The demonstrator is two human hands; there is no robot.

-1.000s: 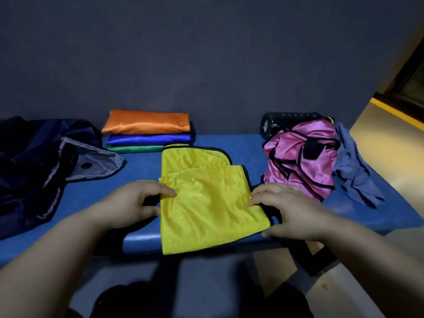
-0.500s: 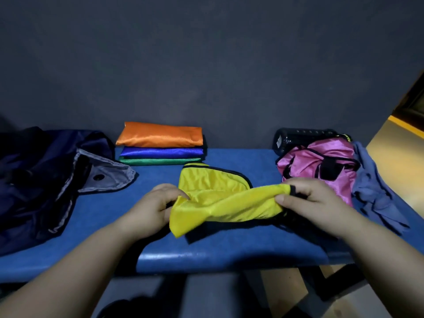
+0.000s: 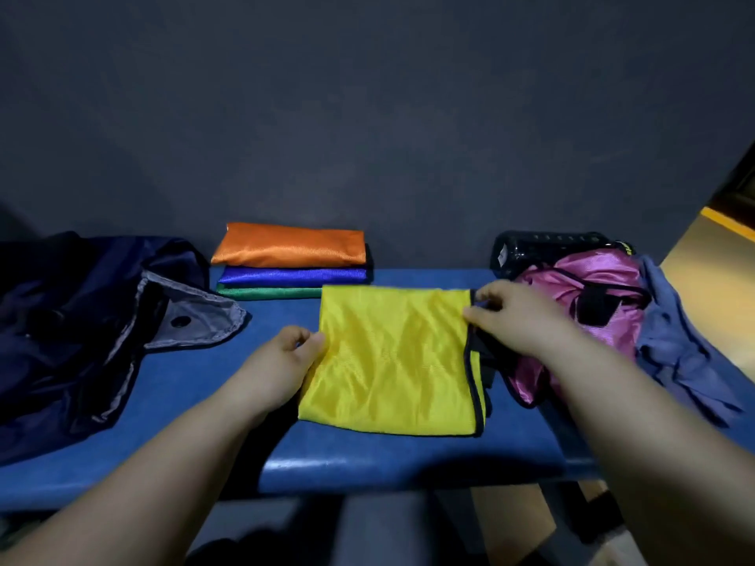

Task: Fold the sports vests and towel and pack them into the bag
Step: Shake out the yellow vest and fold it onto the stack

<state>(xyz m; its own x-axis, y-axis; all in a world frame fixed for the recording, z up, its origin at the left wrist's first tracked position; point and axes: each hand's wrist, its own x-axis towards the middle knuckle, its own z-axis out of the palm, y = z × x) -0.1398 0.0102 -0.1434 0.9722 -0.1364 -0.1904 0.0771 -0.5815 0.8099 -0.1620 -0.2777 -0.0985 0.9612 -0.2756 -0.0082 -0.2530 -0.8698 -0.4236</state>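
Holding the yellow vest [image 3: 392, 357] folded flat on the blue surface [image 3: 367, 459], you have a grip on each side of it. Your left grip [image 3: 286, 361] is closed on the vest's left edge, thumb and curled fingers pinching the cloth about halfway up. Your right grip [image 3: 519, 316] is closed on the upper right corner, fingertips pinching the black-trimmed edge. The vest lies in the middle of the surface, its near edge close to the front rim, black trim running down its right side.

Behind it, against the dark wall, you have a stack of three folded vests: the orange vest [image 3: 288, 245] on top, the blue vest [image 3: 294, 275] under it, the green vest [image 3: 269, 293] at the bottom. The yellow vest's far left corner reaches the green one's right end.

To your left the navy bag [image 3: 81, 320] lies slumped, a grey flap turned out toward the middle. To your right the pink vest [image 3: 584, 279] lies crumpled just beside the yellow one, with the grey-blue towel [image 3: 674, 345] bunched beyond it. A black cylinder [image 3: 543, 249] lies behind the pink vest.
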